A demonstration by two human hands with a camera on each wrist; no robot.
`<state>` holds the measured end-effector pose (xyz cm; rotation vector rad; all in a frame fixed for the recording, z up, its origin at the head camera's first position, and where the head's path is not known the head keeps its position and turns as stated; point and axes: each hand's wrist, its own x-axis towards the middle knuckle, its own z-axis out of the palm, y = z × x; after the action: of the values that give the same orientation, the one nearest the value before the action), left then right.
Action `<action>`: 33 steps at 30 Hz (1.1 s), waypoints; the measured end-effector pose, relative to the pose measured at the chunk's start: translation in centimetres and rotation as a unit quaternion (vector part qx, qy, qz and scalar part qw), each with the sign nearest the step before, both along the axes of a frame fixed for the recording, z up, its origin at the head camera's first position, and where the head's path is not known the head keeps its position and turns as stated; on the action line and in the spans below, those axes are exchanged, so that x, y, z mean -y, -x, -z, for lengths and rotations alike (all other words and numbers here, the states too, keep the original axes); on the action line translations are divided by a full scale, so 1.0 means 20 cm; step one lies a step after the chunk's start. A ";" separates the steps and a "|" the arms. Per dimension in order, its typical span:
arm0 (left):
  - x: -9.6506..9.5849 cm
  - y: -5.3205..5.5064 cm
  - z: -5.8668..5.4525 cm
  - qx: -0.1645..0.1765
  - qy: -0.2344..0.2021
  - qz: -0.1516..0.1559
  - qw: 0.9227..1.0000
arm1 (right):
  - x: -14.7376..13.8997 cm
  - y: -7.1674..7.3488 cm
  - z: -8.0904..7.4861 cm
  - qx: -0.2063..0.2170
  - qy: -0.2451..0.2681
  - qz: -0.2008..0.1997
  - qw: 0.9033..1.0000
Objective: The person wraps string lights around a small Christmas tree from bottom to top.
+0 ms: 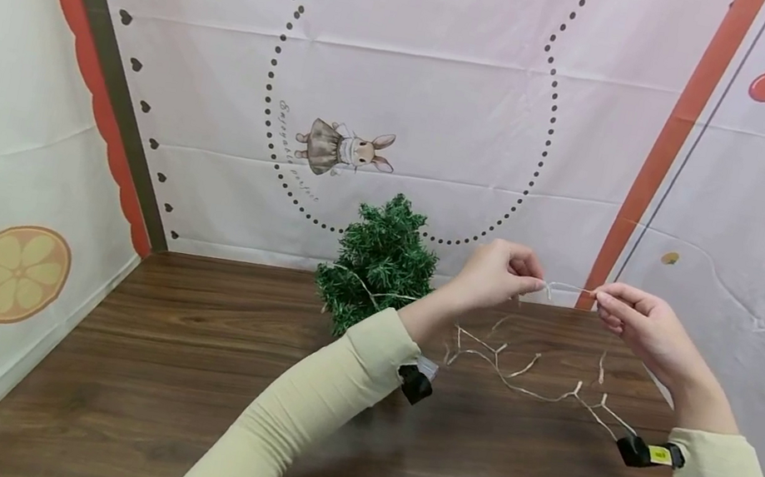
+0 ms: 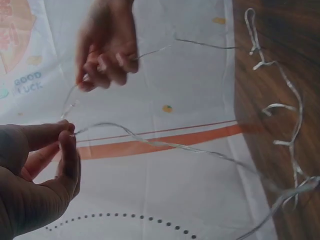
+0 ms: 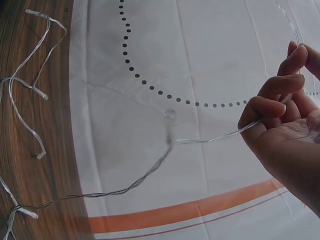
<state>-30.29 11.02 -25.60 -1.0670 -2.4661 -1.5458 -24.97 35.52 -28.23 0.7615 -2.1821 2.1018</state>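
Observation:
A string of fairy lights with clear wire (image 2: 175, 146) runs between the two hands. The left hand (image 1: 498, 276) pinches the wire between thumb and fingertips, above the far part of the table. To its right, the right hand (image 1: 651, 330) holds another stretch of the wire between thumb and curled fingers. A short span is stretched between them. From the right hand a length hangs with a small clear bulb (image 3: 170, 114). A small green artificial tree (image 1: 382, 260) stands left of the hands, with wire across its branches; the left arm partly covers its lower part.
More of the light string lies loose over the brown wooden table (image 1: 192, 375), right of the tree. A pale printed cloth (image 1: 422, 93) hangs behind the table, with others at both sides. Each wrist wears a black camera strap.

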 end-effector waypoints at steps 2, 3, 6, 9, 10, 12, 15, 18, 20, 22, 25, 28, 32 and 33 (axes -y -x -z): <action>0.02 0.01 -0.03 0.014 -0.008 0.000 1.000 | -0.01 0.00 0.01 -0.007 -0.008 -0.008 1.000; 0.03 0.01 -0.05 0.022 -0.011 0.000 1.000 | -0.01 0.00 0.01 -0.010 -0.011 -0.011 1.000; 0.06 0.04 -0.10 0.034 -0.008 -0.007 0.999 | -0.03 0.01 0.02 -0.021 -0.026 -0.020 0.999; 0.10 0.06 -0.15 0.041 -0.001 -0.014 0.999 | -0.05 0.01 0.03 -0.023 -0.031 -0.022 0.999; 0.11 0.06 -0.16 0.040 0.003 -0.021 0.999 | -0.06 0.01 0.03 -0.021 -0.031 -0.021 0.999; 0.15 0.07 -0.19 0.040 0.007 -0.029 0.999 | -0.08 0.01 0.04 -0.015 -0.029 -0.016 0.999; 0.19 0.08 -0.24 0.042 0.019 -0.036 0.998 | -0.11 0.01 0.04 -0.009 -0.022 -0.015 1.000; 0.23 0.10 -0.29 0.043 0.021 -0.040 0.998 | -0.13 0.02 0.05 -0.009 -0.013 -0.025 1.000; 0.25 0.11 -0.31 0.041 0.017 -0.046 0.998 | -0.14 0.01 0.05 -0.010 -0.001 -0.038 0.999; 0.27 0.12 -0.34 0.037 0.015 -0.051 0.998 | -0.15 0.01 0.05 -0.010 0.011 -0.060 0.998; 0.30 0.12 -0.37 0.029 0.023 -0.068 0.997 | -0.16 0.02 0.05 -0.010 0.014 -0.085 0.996; 0.34 0.13 -0.40 0.023 0.032 -0.080 0.996 | -0.17 0.03 0.05 -0.011 0.012 -0.106 0.994; 0.39 0.13 -0.44 0.021 0.038 -0.074 0.996 | -0.20 0.04 0.06 -0.003 0.037 -0.121 0.992; 0.41 0.13 -0.45 0.020 0.040 -0.072 0.996 | -0.20 0.04 0.06 0.000 0.045 -0.126 0.991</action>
<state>-32.97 2.91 -16.52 -0.8523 -2.5881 -1.4529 -25.82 39.58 -29.41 1.0798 -2.0704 2.2914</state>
